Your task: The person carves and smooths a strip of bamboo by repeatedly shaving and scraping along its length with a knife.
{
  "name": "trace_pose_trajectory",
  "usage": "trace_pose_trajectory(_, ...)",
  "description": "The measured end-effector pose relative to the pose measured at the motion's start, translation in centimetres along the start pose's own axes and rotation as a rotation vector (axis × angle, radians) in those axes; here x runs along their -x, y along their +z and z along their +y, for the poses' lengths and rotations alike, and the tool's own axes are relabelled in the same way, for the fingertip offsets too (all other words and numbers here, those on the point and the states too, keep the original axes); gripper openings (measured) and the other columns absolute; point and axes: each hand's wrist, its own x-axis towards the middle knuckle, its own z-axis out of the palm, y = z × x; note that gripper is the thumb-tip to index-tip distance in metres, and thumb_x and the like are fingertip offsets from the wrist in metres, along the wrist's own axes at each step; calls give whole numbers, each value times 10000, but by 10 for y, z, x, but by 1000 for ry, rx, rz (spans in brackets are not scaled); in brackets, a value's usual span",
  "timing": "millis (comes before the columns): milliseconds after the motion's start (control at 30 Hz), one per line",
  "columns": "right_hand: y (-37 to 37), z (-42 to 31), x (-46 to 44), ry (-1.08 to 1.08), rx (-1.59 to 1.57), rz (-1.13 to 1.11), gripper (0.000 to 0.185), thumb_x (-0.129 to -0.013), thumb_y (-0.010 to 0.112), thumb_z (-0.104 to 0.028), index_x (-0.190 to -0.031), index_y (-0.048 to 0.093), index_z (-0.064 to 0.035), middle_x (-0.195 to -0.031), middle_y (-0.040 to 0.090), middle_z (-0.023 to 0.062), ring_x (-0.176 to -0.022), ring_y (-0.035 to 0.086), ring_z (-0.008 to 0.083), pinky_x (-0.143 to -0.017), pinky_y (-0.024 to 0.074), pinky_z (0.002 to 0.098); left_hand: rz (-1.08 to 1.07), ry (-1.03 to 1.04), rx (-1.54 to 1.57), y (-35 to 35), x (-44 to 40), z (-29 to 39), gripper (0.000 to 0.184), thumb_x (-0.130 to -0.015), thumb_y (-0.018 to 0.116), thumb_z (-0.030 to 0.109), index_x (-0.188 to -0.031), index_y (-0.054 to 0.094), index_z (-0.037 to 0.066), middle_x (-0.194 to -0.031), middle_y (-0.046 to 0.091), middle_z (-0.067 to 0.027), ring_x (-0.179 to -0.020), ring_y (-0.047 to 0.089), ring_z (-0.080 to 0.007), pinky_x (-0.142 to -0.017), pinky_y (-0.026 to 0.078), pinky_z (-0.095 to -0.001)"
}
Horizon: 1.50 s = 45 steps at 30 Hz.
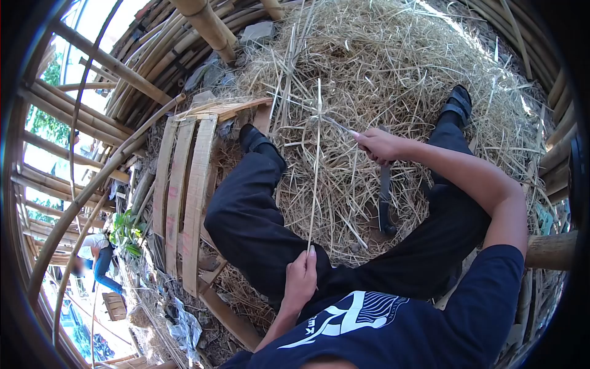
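Note:
A long thin bamboo strip (316, 178) runs upward from my lap over the pile of shavings. Its lower end is pinched in my left hand (301, 277), which is closed near my thigh. My right hand (382, 146) is closed around a thin pale piece (338, 125) that reaches up and left to the strip; what exactly it is cannot be made out. Just below my right hand, a knife (385, 203) with a dark handle points down between my legs; whether my fingers touch its blade is unclear.
Pale shavings (393, 55) cover the ground around my sandalled feet. On the left stands a wooden slatted crate (200, 197). Bamboo poles (123, 71) line the left and top. A person (101, 258) is beyond the poles at lower left.

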Motion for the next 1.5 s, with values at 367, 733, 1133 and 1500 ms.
trace_pose_trajectory(367,25,-32,43,-499,968,182,454,-1000,379,-410,-917,575,-8,-690,586,204,-685,597,394,-672,465,489,50,208,-119,3,-5,1,303,-1001,433,212,-806,475,-16,-566,507,-217,-551,571,-390,-468,371,-436)
trace_pose_trajectory(733,48,-19,29,-694,1289,42,417,-984,399,-459,-852,514,-80,-587,555,119,-528,581,324,-515,463,451,67,182,-96,5,-7,-1,300,-996,449,201,-792,472,-18,-578,503,-235,-602,566,-421,-472,364,-449)
trace_pose_trajectory(1133,-51,-9,-21,-366,875,419,647,-969,356,-549,-825,595,35,-755,599,217,-771,604,359,-760,466,461,28,228,-89,6,-11,-1,260,-984,462,160,-792,470,-15,-601,503,-248,-641,571,-424,-481,363,-466)
trace_pose_trajectory(1500,33,-13,4,-590,1199,106,492,-983,360,-499,-882,514,-43,-626,567,159,-618,609,356,-590,475,474,80,203,-81,7,-15,-1,274,-986,453,163,-779,468,-16,-597,503,-244,-626,573,-418,-478,363,-454)
